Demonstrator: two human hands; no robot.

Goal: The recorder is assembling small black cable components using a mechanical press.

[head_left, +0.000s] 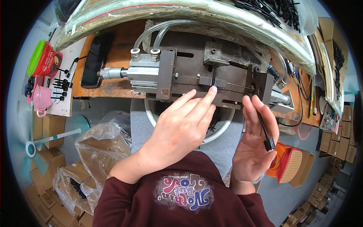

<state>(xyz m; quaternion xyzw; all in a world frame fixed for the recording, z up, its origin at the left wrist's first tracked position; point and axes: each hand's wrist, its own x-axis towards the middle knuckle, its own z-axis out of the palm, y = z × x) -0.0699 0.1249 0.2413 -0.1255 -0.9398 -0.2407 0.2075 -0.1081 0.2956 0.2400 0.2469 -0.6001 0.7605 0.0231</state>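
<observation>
A dark metal fixture (pixel 191 86) with a silver air cylinder (pixel 145 73) on its left side lies on the wooden bench. My left hand (pixel 181 123) is open over its front edge, fingers stretched out. The index fingertip touches the near end of a thin black rod (pixel 214 77), which lies across a small metal block at the middle of the fixture. To the right, my right hand (pixel 254 138) is palm up, its fingers curled about another slim black rod (pixel 266 132) with a thicker black end piece near the thumb.
A white basket (pixel 152 118) rests on my lap under the bench edge. A black phone (pixel 97 60) lies left of the fixture, near a pink cup (pixel 42 99). Clear air hoses (pixel 166 24) arch behind. Plastic bags (pixel 102 145) and cardboard boxes stand left; an orange-red stool (pixel 288 163) stands right.
</observation>
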